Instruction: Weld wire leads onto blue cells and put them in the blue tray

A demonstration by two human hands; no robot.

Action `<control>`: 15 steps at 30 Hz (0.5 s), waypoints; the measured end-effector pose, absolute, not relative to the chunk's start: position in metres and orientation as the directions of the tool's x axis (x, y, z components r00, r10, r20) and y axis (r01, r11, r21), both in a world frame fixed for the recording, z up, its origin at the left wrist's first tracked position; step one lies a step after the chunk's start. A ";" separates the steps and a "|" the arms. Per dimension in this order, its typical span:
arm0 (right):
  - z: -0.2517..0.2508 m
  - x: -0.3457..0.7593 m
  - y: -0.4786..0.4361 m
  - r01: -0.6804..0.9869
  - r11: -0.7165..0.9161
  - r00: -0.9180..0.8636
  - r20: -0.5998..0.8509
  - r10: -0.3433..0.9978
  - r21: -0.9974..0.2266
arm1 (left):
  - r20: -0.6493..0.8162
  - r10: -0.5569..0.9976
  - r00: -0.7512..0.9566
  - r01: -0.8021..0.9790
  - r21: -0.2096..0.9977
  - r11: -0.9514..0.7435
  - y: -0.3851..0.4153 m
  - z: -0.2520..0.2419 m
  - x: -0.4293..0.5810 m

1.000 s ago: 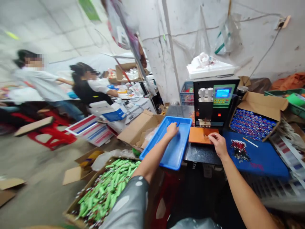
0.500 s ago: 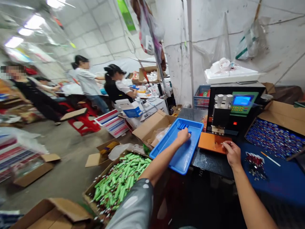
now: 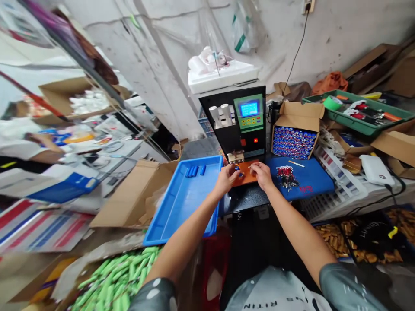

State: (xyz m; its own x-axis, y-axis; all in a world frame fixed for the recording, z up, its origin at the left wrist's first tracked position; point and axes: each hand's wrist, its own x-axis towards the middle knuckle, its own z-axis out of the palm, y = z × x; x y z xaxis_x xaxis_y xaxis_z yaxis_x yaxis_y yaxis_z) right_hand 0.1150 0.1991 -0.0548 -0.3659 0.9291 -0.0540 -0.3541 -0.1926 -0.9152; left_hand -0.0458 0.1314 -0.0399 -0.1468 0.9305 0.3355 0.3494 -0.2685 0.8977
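My left hand [image 3: 226, 179] holds a small blue cell [image 3: 239, 174] over the orange plate [image 3: 244, 178] in front of the black welding machine [image 3: 239, 124]. My right hand [image 3: 261, 175] pinches a thin metal strip just right of it, above the same plate. The two hands nearly touch. To the left lies a blue tray [image 3: 181, 203] with several blue cells [image 3: 194, 171] at its far end.
A blue mat [image 3: 311, 181] with a pile of red-tipped wire pieces [image 3: 285, 177] lies to the right. Behind it stands a carton of blue cells [image 3: 293, 141] and a green tray [image 3: 363, 113]. A box of green cells [image 3: 113, 278] sits low at left, by cardboard boxes [image 3: 136, 194].
My left hand left the blue tray and came right to the orange plate with a blue cell. The camera swung right, and the seated co-workers mostly dropped out of view.
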 end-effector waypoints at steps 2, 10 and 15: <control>-0.055 0.114 0.199 -0.333 -0.178 -0.364 -0.048 0.930 -0.926 | 0.361 0.919 -0.158 0.361 0.887 -0.287 0.136 -0.045 -0.043; -0.045 0.103 0.199 -0.250 -0.120 -0.376 -0.018 0.927 -0.961 | 0.403 0.890 -0.215 0.336 0.886 -0.320 0.135 -0.052 -0.038; -0.047 0.093 0.203 -0.244 -0.055 -0.393 0.047 0.918 -0.968 | 0.424 0.876 -0.229 0.304 0.886 -0.350 0.137 -0.054 -0.034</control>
